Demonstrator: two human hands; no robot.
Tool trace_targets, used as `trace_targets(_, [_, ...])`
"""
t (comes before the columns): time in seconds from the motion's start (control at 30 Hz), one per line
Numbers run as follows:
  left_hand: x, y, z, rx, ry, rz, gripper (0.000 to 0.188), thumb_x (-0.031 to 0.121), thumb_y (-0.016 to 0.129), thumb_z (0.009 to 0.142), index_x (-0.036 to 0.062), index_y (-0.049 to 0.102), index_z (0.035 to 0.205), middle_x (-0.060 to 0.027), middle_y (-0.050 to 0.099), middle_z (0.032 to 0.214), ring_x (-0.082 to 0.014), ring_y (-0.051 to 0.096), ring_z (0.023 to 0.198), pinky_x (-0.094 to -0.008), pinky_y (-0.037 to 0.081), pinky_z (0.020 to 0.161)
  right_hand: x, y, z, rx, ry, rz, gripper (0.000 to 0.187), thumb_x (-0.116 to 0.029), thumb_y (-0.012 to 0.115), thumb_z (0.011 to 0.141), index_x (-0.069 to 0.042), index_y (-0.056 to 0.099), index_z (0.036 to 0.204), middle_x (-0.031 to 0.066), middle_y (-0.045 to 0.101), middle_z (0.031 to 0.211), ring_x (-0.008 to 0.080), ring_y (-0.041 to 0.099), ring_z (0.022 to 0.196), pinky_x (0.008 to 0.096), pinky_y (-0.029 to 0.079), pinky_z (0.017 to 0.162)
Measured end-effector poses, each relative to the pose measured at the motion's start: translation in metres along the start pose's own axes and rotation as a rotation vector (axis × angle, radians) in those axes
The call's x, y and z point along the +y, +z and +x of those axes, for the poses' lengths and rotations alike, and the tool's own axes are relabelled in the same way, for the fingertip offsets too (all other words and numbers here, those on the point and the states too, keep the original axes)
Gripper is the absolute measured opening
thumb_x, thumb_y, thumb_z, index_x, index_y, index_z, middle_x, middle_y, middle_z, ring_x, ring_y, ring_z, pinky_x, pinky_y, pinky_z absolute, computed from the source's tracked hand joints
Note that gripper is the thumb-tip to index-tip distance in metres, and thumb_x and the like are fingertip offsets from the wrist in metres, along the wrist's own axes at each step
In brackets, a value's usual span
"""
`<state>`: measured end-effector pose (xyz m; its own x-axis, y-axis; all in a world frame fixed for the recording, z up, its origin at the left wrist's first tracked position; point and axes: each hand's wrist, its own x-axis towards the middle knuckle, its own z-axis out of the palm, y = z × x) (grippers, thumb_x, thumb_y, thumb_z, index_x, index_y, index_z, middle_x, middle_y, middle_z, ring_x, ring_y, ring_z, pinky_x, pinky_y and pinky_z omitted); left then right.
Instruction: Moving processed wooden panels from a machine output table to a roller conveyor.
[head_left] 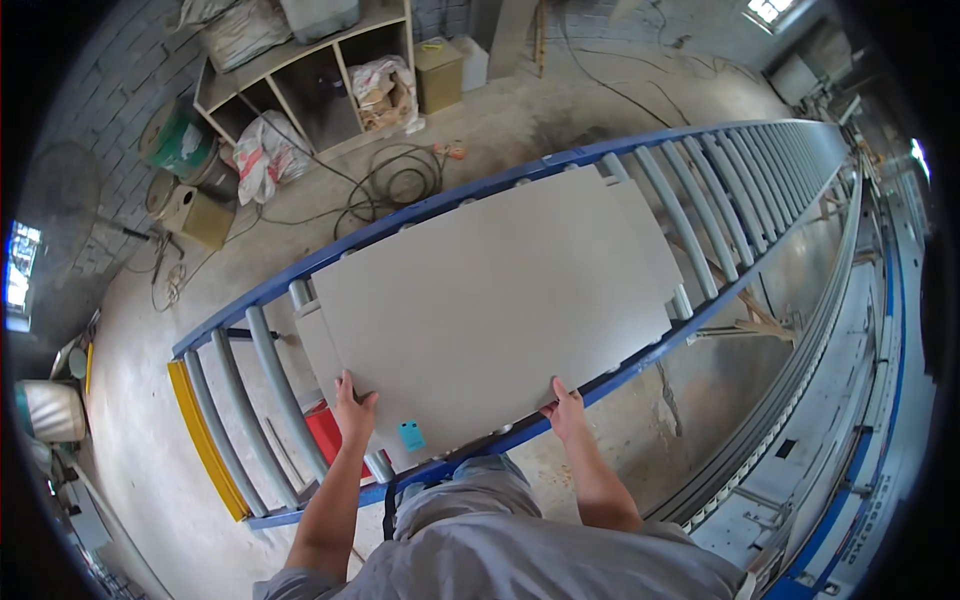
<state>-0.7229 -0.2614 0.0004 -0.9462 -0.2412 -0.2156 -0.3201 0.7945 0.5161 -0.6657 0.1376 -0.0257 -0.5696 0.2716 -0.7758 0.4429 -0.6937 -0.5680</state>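
A large, flat, light-grey panel (pixel 490 300) with notched corners lies across the grey rollers of a blue-framed roller conveyor (pixel 740 285). Near its closest corner sits a small teal label (pixel 411 434). My left hand (pixel 354 410) grips the panel's left side close to that label, thumb apart on top. Farther right, my right hand (pixel 564 408) holds the near edge, with its thumb and fingers at the rim. The undersides of both grips are hidden. Whether one panel or a stack lies here, I cannot tell.
Beyond the conveyor, a coiled black hose (pixel 400 185) lies on the concrete floor near a shelf unit (pixel 310 85) with sacks. Bare rollers (pixel 262 365) and a yellow end bar (pixel 205 440) are at left. Long metal rails (pixel 775 425) run along the right. Something red (pixel 325 432) shows below the rollers.
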Motion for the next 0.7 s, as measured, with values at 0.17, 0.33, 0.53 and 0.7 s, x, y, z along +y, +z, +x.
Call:
trace_targets(0.17, [0.006, -0.006, 0.002, -0.097, -0.054, -0.029, 0.077, 0.015, 0.07, 0.074, 0.0056, 0.031, 0.139, -0.0272, 0.036, 0.137, -0.0357, 0.038, 0.127, -0.0376, 0.036, 0.102, 0.0, -0.007, 0.003, -0.007, 0.001, 0.028, 0.04, -0.026, 0.064, 0.086, -0.012, 0.046, 0.119, 0.0076, 0.058, 0.11, 0.0269, 0.06, 0.094, 0.0469, 0.052, 0.077])
trace_targets(0.33, [-0.007, -0.006, -0.003, -0.082, 0.019, -0.032, 0.077, 0.016, 0.07, 0.075, 0.0041, 0.029, 0.139, -0.0266, 0.034, 0.138, -0.0346, 0.034, 0.129, -0.0373, 0.034, 0.103, 0.001, -0.001, -0.004, -0.01, 0.013, 0.019, 0.046, -0.029, 0.065, 0.084, -0.012, 0.045, 0.122, 0.0077, 0.056, 0.112, 0.0281, 0.058, 0.098, 0.0458, 0.052, 0.079])
trace_targets(0.53, [-0.013, 0.0, -0.011, -0.105, 0.076, -0.035, 0.079, 0.024, 0.07, 0.075, 0.0031, 0.029, 0.139, -0.0237, 0.035, 0.139, -0.0339, 0.025, 0.134, -0.0395, 0.027, 0.108, 0.021, -0.006, -0.008, 0.065, -0.017, -0.105, 0.046, -0.025, 0.065, 0.084, -0.007, 0.045, 0.121, 0.0106, 0.055, 0.112, 0.0289, 0.058, 0.098, 0.0447, 0.051, 0.081])
trace_targets(0.7, [-0.004, -0.004, -0.082, -0.145, 0.555, 0.51, 0.087, 0.045, 0.065, 0.075, 0.0042, 0.026, 0.141, -0.0163, 0.02, 0.148, -0.0341, 0.014, 0.138, -0.0453, 0.016, 0.111, 0.055, 0.014, -0.112, -0.218, 0.001, 0.009, 0.035, -0.02, 0.063, 0.084, -0.007, 0.052, 0.114, 0.0125, 0.06, 0.106, 0.0241, 0.061, 0.092, 0.0411, 0.052, 0.079])
